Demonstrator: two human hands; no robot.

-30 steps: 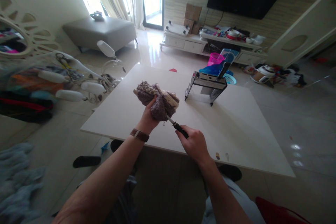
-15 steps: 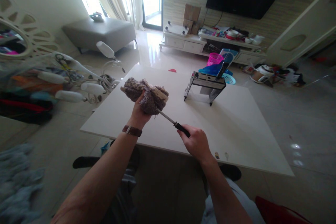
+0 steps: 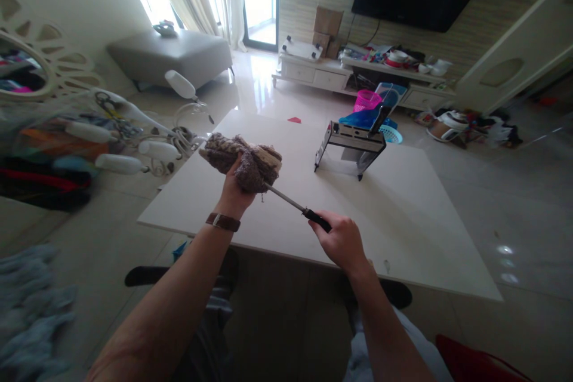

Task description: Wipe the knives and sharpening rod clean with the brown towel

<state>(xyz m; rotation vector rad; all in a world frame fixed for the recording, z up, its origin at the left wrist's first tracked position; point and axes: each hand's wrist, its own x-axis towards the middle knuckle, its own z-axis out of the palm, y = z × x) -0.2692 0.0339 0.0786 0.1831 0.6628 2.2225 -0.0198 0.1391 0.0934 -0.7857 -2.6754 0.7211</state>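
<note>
My left hand [image 3: 237, 194], with a brown watch strap at the wrist, is closed around a bunched brown and beige towel [image 3: 257, 161] above the white table. The towel wraps the far part of a sharpening steel [image 3: 286, 197], a thin round metal rod with a black handle; its tip is hidden in the cloth. My right hand [image 3: 342, 239] grips the black handle, to the right of and nearer than the left hand. Beyond the right hand stands a knife block [image 3: 356, 134] with clear sides, with a black-handled tool in its slots.
The white table [image 3: 403, 221] spreads under both hands, a small red piece [image 3: 294, 120] at its far edge. Left of it are chandelier arms with white shades [image 3: 119, 163]. Behind the knife block are a pink basket [image 3: 367, 99] and a light blue basket [image 3: 391, 134].
My right hand has moved a little to the right with the handle. The left hand and towel have shifted slightly left, and more of the metal rod shows between them.
</note>
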